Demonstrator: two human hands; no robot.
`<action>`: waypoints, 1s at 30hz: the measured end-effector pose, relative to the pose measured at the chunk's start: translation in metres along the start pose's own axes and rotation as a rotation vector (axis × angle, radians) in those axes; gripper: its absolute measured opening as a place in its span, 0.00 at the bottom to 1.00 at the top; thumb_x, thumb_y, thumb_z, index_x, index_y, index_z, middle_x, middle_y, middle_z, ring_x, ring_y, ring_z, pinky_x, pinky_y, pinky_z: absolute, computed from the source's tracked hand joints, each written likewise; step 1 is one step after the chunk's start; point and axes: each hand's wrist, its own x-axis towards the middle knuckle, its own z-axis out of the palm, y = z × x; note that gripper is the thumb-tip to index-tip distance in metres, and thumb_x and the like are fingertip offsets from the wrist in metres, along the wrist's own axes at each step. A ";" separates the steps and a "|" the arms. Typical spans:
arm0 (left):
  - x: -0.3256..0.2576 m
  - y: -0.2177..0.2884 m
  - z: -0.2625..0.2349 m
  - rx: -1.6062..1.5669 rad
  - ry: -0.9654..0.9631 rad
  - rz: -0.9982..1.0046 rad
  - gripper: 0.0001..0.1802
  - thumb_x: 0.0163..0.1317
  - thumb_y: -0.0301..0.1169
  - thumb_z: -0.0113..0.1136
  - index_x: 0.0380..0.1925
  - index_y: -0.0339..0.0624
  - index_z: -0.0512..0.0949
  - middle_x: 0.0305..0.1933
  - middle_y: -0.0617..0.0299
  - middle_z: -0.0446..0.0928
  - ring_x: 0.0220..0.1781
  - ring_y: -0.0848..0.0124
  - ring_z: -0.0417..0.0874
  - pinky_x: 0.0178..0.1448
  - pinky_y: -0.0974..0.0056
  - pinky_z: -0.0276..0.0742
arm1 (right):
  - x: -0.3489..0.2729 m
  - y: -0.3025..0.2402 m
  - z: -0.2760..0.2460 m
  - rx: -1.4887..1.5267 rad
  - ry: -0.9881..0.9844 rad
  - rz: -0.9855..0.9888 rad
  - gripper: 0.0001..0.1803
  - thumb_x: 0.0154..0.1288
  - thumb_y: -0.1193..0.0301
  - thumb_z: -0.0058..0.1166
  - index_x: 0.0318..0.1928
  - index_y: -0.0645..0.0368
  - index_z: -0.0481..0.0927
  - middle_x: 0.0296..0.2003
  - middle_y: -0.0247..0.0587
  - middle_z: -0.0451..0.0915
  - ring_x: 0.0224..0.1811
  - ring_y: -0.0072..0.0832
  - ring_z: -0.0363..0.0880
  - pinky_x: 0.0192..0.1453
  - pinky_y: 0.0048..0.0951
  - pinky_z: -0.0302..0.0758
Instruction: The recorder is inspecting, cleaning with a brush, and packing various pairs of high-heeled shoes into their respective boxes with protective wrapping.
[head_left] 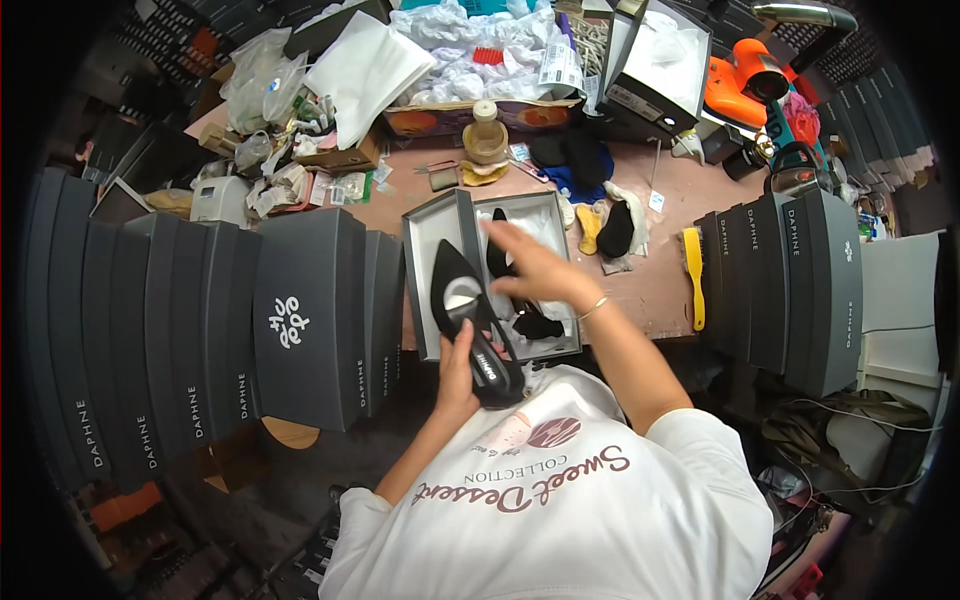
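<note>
My left hand point(458, 380) is closed round the heel end of a black pointed slingback shoe point(449, 262). The shoe tilts with its toe away from me, and something white shows in its opening. Above the grey shoe box point(555, 351), my right hand point(540, 268) is stretched out with fingers apart, holding nothing. Beneath it, a second black shoe point(538, 326) lies on white tissue inside the box, partly hidden by the hand. The box's lid point(424, 222) lies against its left side, under the held shoe.
Rows of dark shoe boxes point(310, 300) stand at left, and more boxes point(780, 280) at right. A yellow-handled brush point(694, 280) lies on the pink table point(640, 290). Farther back are a jar point(486, 135), dark cloths point(575, 160), a tissue-filled carton point(420, 122) and an orange device point(735, 90).
</note>
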 end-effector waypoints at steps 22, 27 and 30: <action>0.005 0.006 0.015 0.057 -0.302 -0.057 0.23 0.69 0.50 0.48 0.52 0.46 0.60 0.34 0.61 0.72 0.28 0.73 0.79 0.31 0.69 0.79 | -0.050 -0.049 0.003 -0.176 0.162 -0.131 0.14 0.42 0.82 0.58 0.33 0.58 0.74 0.40 0.43 0.73 0.45 0.43 0.72 0.48 0.35 0.71; 0.001 0.004 0.023 0.111 -0.344 0.049 0.24 0.69 0.49 0.49 0.54 0.47 0.59 0.40 0.60 0.70 0.31 0.75 0.78 0.33 0.70 0.78 | -0.039 -0.060 0.008 -0.305 0.271 -0.119 0.12 0.44 0.78 0.58 0.32 0.58 0.74 0.38 0.41 0.73 0.42 0.40 0.72 0.45 0.35 0.72; 0.007 -0.006 0.015 0.160 -0.344 0.125 0.23 0.71 0.51 0.43 0.54 0.46 0.59 0.38 0.61 0.71 0.32 0.73 0.80 0.34 0.67 0.82 | -0.048 -0.052 0.015 -0.166 0.284 -0.105 0.10 0.49 0.77 0.59 0.34 0.58 0.75 0.37 0.40 0.73 0.41 0.40 0.73 0.46 0.36 0.72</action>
